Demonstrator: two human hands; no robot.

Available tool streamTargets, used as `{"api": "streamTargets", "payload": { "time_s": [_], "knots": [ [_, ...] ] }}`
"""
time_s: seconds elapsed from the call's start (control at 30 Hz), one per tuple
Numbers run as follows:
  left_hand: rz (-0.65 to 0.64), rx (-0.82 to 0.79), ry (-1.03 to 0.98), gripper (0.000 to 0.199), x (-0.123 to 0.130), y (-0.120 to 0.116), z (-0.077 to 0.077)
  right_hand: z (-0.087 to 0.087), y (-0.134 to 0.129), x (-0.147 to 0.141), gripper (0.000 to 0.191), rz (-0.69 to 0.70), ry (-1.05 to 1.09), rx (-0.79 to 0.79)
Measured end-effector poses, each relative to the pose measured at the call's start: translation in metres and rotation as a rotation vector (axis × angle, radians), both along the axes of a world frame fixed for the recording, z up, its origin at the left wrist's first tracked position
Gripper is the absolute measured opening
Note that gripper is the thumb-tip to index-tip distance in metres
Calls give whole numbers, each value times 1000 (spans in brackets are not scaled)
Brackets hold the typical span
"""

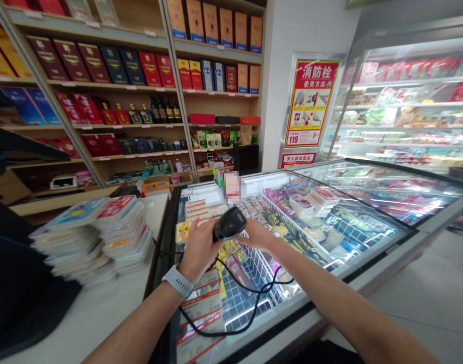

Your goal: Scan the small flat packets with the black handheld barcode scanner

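Closed firmly around a black corded barcode scanner (pixel 230 225), the left hand (pixel 199 250) holds it just above the glass-topped freezer (pixel 413 233); the right hand (pixel 258 235) meets the scanner's far side, though whether it grips is hard to tell. The scanner's coiled cable (pixel 256 308) droops onto the glass. Left of the freezer, stacked packets (pixel 90 237) sit on a white counter (pixel 102 308).

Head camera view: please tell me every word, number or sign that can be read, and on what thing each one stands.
"消防栓" on the red and yellow poster
"使用方法" under it
"119" at the poster's lower left
"灭火器放置点" on the red sign below
The gift boxes, bottles, price labels and barcode scanner are too small or blurred to read.
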State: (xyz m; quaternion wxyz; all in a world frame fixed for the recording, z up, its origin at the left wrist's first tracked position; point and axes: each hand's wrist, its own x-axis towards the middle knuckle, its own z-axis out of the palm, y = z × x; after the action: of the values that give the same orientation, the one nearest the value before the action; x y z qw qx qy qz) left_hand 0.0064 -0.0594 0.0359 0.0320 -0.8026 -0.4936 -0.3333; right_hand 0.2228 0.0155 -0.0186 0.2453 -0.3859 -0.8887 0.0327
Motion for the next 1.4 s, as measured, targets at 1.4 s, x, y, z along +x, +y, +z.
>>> {"api": "streamTargets", "payload": {
  "time_s": [1.4],
  "knots": [
    [17, 12, 23, 35, 0, 2, -1, 21, -11, 49, 30, -490, -21, -120]
  ]
}}
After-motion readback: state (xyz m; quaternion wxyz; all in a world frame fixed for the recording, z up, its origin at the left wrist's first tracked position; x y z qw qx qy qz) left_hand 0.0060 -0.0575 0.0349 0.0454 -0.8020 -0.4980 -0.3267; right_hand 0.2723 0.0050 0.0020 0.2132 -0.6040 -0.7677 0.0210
